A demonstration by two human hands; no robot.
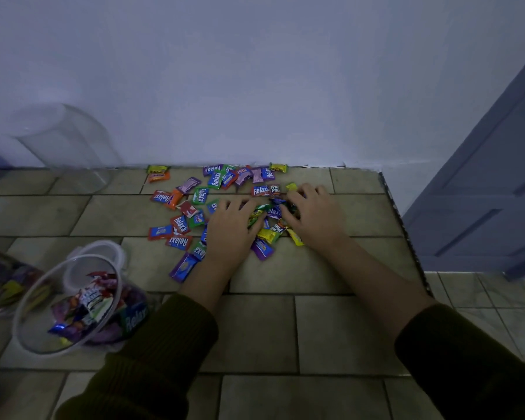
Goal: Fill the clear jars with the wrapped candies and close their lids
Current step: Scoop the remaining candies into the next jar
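Several wrapped candies [181, 224] in red, blue, green, purple and yellow lie scattered on the tiled counter [300, 328] near the wall. My left hand [229, 230] and my right hand [312, 215] lie palm down on the pile, fingers curled around a heap of candies [270, 218] between them. A clear jar [73, 301] stands open at the lower left, partly filled with candies. Behind its rim sits its clear lid [103, 253]. A second clear jar [64, 144], empty, stands at the back left by the wall.
A blurred container of candies [3, 280] sits at the far left edge. The counter ends at a speckled right edge [406, 234], with tiled floor and a grey-blue door [482, 189] beyond. A pale wall runs behind the candies.
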